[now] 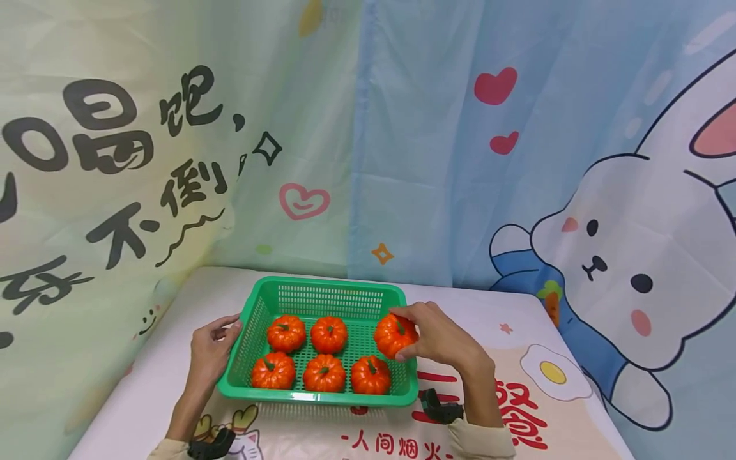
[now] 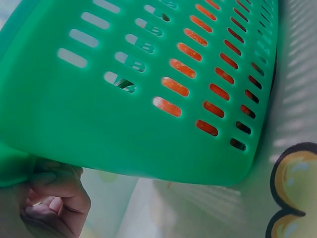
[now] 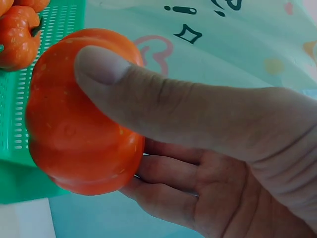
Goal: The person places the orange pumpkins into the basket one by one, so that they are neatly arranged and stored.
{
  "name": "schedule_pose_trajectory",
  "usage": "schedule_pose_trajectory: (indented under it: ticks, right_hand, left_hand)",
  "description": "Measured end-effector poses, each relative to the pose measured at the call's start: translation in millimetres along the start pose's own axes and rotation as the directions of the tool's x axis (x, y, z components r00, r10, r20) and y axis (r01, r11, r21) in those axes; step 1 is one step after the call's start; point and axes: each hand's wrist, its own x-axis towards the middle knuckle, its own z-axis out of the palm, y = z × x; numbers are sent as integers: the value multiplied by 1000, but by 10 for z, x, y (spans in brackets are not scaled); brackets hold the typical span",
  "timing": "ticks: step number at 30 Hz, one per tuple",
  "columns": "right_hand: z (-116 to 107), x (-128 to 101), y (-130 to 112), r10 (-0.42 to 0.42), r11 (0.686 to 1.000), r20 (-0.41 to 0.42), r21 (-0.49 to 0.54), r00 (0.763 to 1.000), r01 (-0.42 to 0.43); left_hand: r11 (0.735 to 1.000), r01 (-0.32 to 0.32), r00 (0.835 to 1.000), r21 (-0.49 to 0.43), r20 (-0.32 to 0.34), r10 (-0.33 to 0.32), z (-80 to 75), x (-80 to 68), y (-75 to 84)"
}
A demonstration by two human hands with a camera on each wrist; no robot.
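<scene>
A green plastic basket (image 1: 299, 397) with slotted sides stands on the table, with several small orange pumpkins with green stems inside, one of them a front-row pumpkin (image 1: 324, 373). My right hand (image 1: 439, 338) holds another pumpkin (image 1: 395, 336) at the basket's right end, thumb on one side and fingers on the other. The right wrist view shows this pumpkin (image 3: 84, 119) up close, overlapping the basket's edge. At the opposite end my left hand (image 1: 211, 348) grips the basket's rim; its curled fingers (image 2: 59, 191) show under the rim in the left wrist view.
A printed cloth (image 1: 552, 409) with a fried egg and red lettering covers the table. Behind it hangs a curtain (image 1: 402, 140) with hearts, black characters and a white rabbit. Dark wrist straps (image 1: 441, 407) sit on both forearms.
</scene>
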Motion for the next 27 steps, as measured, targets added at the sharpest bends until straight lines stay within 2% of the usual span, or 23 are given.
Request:
schedule_pose_trajectory:
  ticks: [4,16,23,27]
  right_hand:
    - [32,74,2,23,1000,4,-10,1000,-23]
    - [111,351,72,-102,994,69,-30,992,104]
    - [155,478,112,-132,989,86,-60,987,138]
    - [175,525,121,-152,987,98,-42,984,157]
  left_hand:
    - [1000,1,1000,-6,7,-1,3,3,6]
    - [1000,6,1000,-11,7,-6,-1,-7,13]
    - [1000,13,1000,-9,7,-13,1,-2,4]
    - [1000,11,1000,-12,10,-11,-3,-10,20]
